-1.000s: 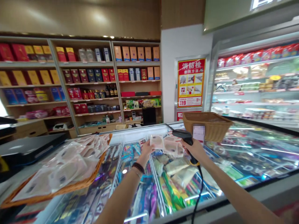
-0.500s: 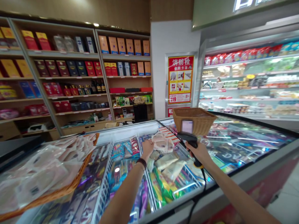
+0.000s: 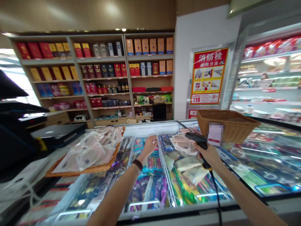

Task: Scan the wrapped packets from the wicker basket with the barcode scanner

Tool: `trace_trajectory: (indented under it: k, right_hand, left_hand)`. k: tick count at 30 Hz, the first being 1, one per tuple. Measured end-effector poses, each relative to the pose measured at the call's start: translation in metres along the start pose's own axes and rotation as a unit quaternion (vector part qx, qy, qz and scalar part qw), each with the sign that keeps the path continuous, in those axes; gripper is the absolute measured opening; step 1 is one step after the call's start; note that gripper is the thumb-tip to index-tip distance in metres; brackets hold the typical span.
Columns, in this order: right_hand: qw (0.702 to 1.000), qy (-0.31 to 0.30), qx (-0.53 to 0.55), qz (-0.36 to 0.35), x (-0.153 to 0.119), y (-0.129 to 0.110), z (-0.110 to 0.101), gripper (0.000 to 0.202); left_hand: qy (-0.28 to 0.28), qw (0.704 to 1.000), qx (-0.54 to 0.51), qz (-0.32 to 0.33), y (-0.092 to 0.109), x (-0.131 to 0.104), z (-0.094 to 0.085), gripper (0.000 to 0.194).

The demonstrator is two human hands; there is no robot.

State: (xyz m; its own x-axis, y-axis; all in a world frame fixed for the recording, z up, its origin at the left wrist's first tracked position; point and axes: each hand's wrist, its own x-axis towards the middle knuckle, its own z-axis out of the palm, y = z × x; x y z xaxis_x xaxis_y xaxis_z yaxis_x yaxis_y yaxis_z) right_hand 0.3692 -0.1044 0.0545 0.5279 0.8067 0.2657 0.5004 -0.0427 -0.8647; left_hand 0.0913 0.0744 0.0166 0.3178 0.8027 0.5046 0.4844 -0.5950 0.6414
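Note:
A black handheld barcode scanner (image 3: 196, 139) is gripped in my right hand (image 3: 209, 155), its nose pointing left and its cable hanging over the freezer edge. My left hand (image 3: 150, 146), with a beaded bracelet at the wrist, is over the freezer's middle compartment. Its fingers are drawn together; anything between them is too small to make out. Between my hands, flat pale packets in clear plastic (image 3: 182, 143) lie on goods in the freezer. To the left, a shallow wicker tray (image 3: 103, 168) bears a heap of similar clear packets (image 3: 90, 153).
A wicker basket (image 3: 235, 125) with a tag stands on the freezer at right. White wire dividers (image 3: 164, 169) separate the wrapped goods. A black device (image 3: 58, 133) sits at left. Behind are shelves of boxes (image 3: 150, 67) and a red poster (image 3: 209, 77).
My left hand has moved left, away from the packets in the freezer. My right hand still holds the scanner. The view has turned left, showing more of the tray and counter.

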Motion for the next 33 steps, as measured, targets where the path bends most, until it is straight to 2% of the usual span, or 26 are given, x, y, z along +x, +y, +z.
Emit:
trace_trajectory:
  k: [4, 9, 14, 17, 20, 23, 25, 29, 31, 33]
  right_hand:
    - [0.999, -0.033, 0.012, -0.029, 0.001, -0.025, 0.034, 0.039]
    - [0.992, -0.087, 0.076, -0.058, -0.005, -0.058, 0.084, 0.038]
    - [0.981, -0.134, 0.095, -0.099, -0.017, -0.087, 0.135, 0.038]
    - [0.975, -0.158, 0.100, -0.119, -0.029, -0.107, 0.159, 0.035]
    - [0.964, -0.195, 0.125, -0.130, -0.042, -0.123, 0.179, 0.031]
    - [0.958, -0.216, 0.139, -0.127, -0.055, -0.133, 0.197, 0.027]
    - [0.957, -0.224, 0.132, -0.129, -0.064, -0.135, 0.207, 0.025]
    - [0.953, -0.243, 0.108, -0.144, -0.080, -0.137, 0.221, 0.024]
    - [0.950, -0.252, 0.102, -0.150, -0.086, -0.138, 0.227, 0.024]
    - [0.946, -0.267, 0.100, -0.155, -0.091, -0.138, 0.232, 0.025]
  left_hand:
    - [0.076, 0.995, 0.059, 0.016, -0.014, -0.022, -0.068, 0.036]
    - [0.180, 0.974, 0.134, 0.031, -0.039, -0.057, -0.155, 0.041]
    - [0.215, 0.945, 0.239, -0.057, -0.063, -0.095, -0.234, 0.051]
    - [0.199, 0.924, 0.300, -0.127, -0.073, -0.116, -0.270, 0.057]
    - [0.142, 0.910, 0.336, -0.199, -0.077, -0.131, -0.290, 0.063]
    - [0.087, 0.896, 0.362, -0.243, -0.075, -0.138, -0.298, 0.061]
    - [0.074, 0.887, 0.378, -0.255, -0.070, -0.140, -0.301, 0.054]
    - [0.110, 0.883, 0.357, -0.285, -0.064, -0.142, -0.306, 0.034]
    - [0.151, 0.887, 0.330, -0.287, -0.065, -0.143, -0.305, 0.028]
    - [0.201, 0.905, 0.270, -0.262, -0.068, -0.144, -0.301, 0.027]
